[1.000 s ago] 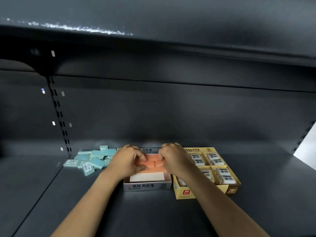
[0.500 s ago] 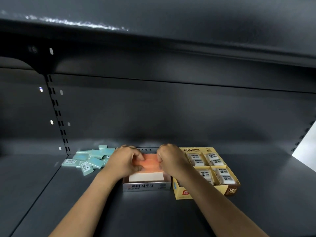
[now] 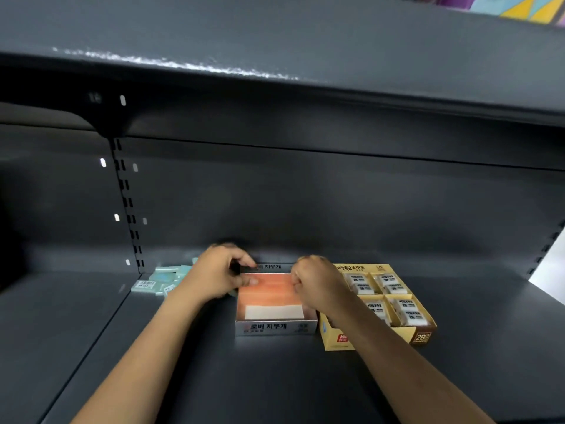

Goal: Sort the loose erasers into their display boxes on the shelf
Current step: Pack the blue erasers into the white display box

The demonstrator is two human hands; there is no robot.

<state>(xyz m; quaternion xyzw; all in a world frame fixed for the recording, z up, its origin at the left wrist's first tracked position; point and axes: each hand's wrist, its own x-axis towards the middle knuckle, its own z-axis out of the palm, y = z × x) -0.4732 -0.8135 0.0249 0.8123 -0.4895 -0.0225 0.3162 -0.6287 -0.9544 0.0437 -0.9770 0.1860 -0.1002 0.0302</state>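
Erasers [image 3: 269,293], orange, fill the silver box [image 3: 275,327]; my left hand [image 3: 218,278] and right hand [image 3: 316,284] curl over them, blurred, so I can't tell either grip's hold.

Dark shelf [image 3: 275,377] bears teal erasers [image 3: 153,283], grey box [image 3: 275,327], yellow box [image 3: 336,341].

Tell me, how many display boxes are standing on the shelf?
2. The silver box with orange erasers stands in the middle under both hands; the yellow box of wrapped white erasers sits directly right of it. None appears hidden.
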